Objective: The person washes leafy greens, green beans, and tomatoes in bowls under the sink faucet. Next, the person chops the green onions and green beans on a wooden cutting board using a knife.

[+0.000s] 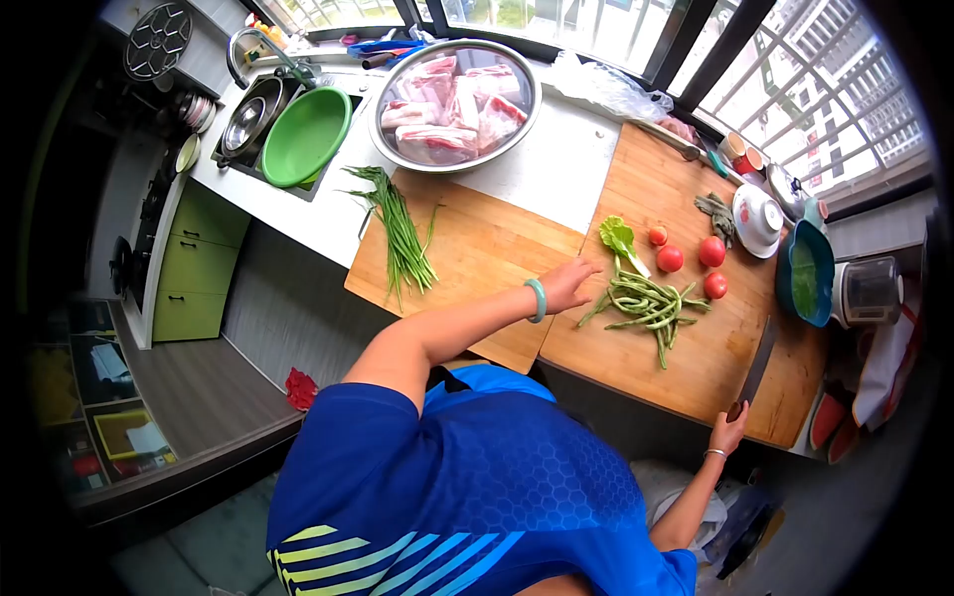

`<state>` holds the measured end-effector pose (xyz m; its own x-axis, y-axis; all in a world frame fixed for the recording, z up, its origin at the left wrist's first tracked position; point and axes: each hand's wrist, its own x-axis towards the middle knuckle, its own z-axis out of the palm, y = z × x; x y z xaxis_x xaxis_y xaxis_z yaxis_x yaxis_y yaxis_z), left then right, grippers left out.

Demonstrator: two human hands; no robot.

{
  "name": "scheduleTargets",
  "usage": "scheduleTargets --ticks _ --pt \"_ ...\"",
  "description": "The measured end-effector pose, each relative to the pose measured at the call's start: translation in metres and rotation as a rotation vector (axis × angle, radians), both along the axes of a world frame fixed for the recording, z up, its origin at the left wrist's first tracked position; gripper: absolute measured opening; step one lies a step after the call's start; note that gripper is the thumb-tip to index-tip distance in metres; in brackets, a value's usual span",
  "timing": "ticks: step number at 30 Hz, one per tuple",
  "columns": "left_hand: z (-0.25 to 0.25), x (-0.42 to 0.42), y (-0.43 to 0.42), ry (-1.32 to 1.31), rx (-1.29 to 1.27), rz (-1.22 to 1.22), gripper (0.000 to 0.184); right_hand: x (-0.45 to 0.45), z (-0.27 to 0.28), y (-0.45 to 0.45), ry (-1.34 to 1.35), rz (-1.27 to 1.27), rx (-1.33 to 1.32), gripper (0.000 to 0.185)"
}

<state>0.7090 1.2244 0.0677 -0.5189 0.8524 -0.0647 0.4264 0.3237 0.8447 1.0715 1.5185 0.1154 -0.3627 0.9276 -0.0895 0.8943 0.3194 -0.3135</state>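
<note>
Four tomatoes (711, 251) lie near green beans (653, 302). Left hand (570, 285), fingers apart, beside the beans — right hand (729, 430) clamped on a knife (759, 366).

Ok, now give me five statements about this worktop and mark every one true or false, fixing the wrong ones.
1. The right hand holds a knife. True.
2. The raw meat lies in the green basin. False: it is in the metal bowl.
3. The green beans share a wooden board with the tomatoes. True.
4. The left hand grips a tomato. False: its fingers are spread near the beans, with no tomato in them.
5. The white bowl stands upright. False: it is upside down.
</note>
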Motion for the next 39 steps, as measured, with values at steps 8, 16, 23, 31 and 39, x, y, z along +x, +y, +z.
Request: scheduleTargets --ticks 8,16,23,31,39 --pt "0.046 -0.124 -0.209 0.651 -0.721 -0.848 0.114 -0.026 0.023 -0.107 0.730 0.095 -0.059 0.045" --pt "-0.018 -0.176 -0.282 0.916 -0.430 -0.953 0.066 -0.123 0.039 -0.285 0.791 0.119 -0.362 0.043" --pt "-0.050 -0.129 -0.228 0.838 -0.192 -0.343 0.024 -0.158 0.028 -0.377 0.599 0.247 -0.360 0.042" --pt "-0.029 -0.079 -0.139 0.516 -0.229 -0.099 0.059 -0.188 0.044 -0.367 0.645 0.319 -0.328 0.041" --pt "-0.037 -0.117 -0.224 0.579 -0.282 -0.297 0.073 -0.232 0.030 -0.404 0.601 0.301 -0.803 0.041"
